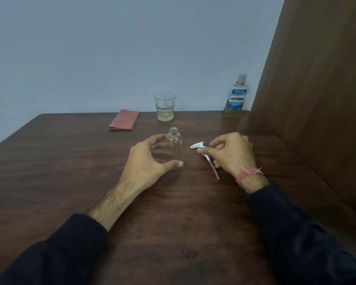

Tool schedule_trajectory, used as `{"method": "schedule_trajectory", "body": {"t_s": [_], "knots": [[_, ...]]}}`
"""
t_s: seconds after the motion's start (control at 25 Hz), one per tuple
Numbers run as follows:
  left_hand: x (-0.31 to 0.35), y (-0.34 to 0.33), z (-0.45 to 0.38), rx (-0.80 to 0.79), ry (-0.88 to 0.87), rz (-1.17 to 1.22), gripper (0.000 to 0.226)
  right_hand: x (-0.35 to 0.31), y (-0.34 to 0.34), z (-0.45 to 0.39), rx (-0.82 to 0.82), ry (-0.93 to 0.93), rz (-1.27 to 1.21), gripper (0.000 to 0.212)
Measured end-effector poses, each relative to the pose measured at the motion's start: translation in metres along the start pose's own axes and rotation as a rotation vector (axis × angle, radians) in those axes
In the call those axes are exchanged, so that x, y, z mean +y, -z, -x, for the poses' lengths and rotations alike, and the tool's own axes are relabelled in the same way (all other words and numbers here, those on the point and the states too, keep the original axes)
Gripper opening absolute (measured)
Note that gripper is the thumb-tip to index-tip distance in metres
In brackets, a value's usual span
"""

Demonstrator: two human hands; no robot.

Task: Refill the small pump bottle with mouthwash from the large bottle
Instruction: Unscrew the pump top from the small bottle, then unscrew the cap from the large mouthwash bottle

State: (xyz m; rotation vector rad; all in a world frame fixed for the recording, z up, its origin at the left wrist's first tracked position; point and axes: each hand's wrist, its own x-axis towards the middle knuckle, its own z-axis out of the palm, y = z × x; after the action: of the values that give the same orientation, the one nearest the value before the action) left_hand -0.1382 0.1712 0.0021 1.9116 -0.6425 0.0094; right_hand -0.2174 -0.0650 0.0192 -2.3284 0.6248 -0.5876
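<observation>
A small clear bottle (174, 143) stands upright on the wooden table (70, 182), its neck open and nothing visible inside. My left hand (150, 159) curls around its left side, fingers behind it and thumb in front; whether they touch the bottle I cannot tell. My right hand (232, 153) holds the white pump head (199, 146) just right of the bottle, its dip tube (213, 168) slanting down toward me. The large mouthwash bottle (237, 96), capped, with a blue label and a little yellowish liquid at the bottom, stands at the far right edge of the table.
A drinking glass (164, 106) with a little yellowish liquid stands at the back centre. A folded pink cloth (124, 119) lies to its left. A brown wooden panel (317, 99) rises along the table's right side. A pale wall is behind.
</observation>
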Motion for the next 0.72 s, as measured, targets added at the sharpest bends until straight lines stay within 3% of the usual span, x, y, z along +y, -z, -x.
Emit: {"method": "schedule_trajectory", "body": {"t_s": [0.24,0.36,0.48,0.72], "knots": [[0.000,0.001,0.002,0.031,-0.007,-0.012,0.101,0.004,0.001,-0.002,0.045,0.073,0.060,0.057],[0.004,0.006,0.001,0.084,0.025,0.151,0.106,0.004,0.004,-0.001,0.189,0.157,0.058,0.049],[0.006,0.012,0.005,0.198,-0.065,0.145,0.092,0.001,0.010,0.000,0.368,0.260,-0.086,0.029],[0.026,0.009,0.006,0.463,-0.523,-0.293,0.040,-0.006,0.017,0.004,0.516,0.388,-0.300,0.043]]}}
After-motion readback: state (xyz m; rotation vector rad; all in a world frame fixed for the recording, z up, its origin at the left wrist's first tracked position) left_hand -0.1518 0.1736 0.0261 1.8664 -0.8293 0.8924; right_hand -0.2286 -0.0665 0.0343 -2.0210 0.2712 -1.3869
